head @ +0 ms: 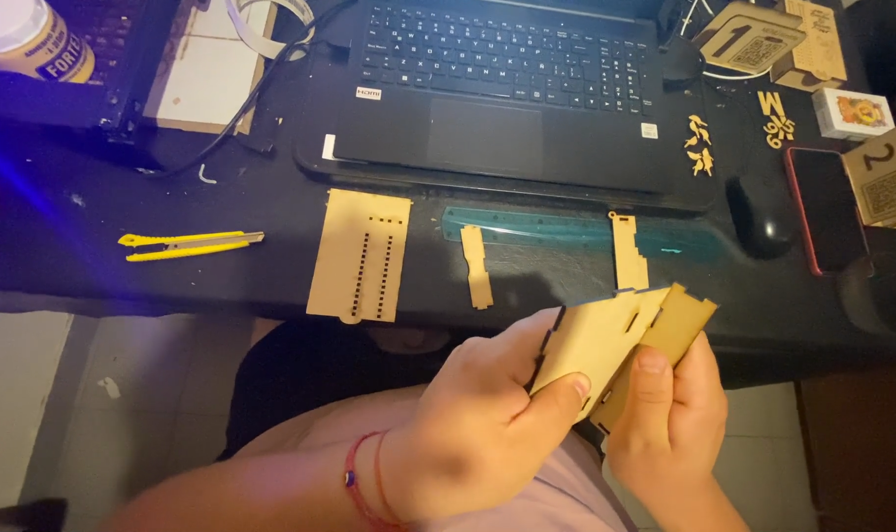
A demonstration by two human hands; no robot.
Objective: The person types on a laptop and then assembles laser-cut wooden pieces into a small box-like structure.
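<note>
Both hands, left hand (477, 419) and right hand (669, 414), clasp notched tan wooden panels (615, 340).

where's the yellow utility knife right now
In the head view, the yellow utility knife lies on the dark desk at the left, just left of the slotted wooden panel.

1. Panels (605, 345) in both hands: thin matt wood, smooth, pale tan.
2. Slotted panel (359, 254) on desk (172, 276): same matt wood.
3. Knife (187, 243): glossy yellow plastic.
4. Ruler (546, 229): translucent green plastic.
</note>
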